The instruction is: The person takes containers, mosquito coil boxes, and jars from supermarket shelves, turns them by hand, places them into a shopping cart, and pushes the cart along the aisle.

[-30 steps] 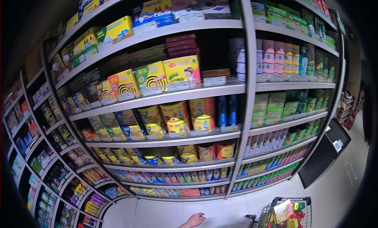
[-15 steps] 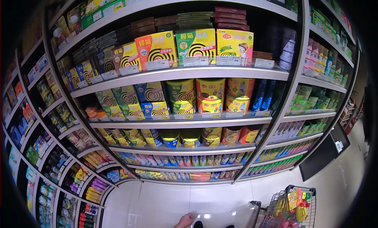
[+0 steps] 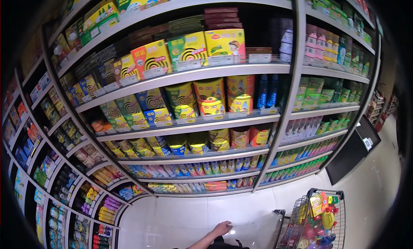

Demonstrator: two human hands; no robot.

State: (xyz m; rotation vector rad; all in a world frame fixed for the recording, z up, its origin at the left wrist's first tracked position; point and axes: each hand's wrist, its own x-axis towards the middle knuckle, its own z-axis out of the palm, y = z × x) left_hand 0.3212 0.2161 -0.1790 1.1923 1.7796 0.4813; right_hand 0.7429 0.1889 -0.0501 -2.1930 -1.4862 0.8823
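Note:
My left hand (image 3: 223, 227) is low in the middle of the view, above the white floor, its forearm rising from the bottom edge. The fingers look curled in, and nothing shows in them. Off to its right stands a wire shopping cart (image 3: 342, 216). A yellow-and-orange box with a coil design (image 3: 317, 202) lies on top of the goods in it, beside a yellow bottle (image 3: 328, 220). My right hand is out of view.
A tall shelf unit (image 3: 189, 72) of boxed and tinned mosquito coils spans the front. Curved shelving (image 3: 62, 163) with bottles and packs runs along the left. A dark flat panel (image 3: 350, 156) stands at the right end of the shelves.
My left hand has moved forward and to the right, showing more forearm. The view has turned right, so the upper shelves sit further left and tilted. The cart's goods look the same.

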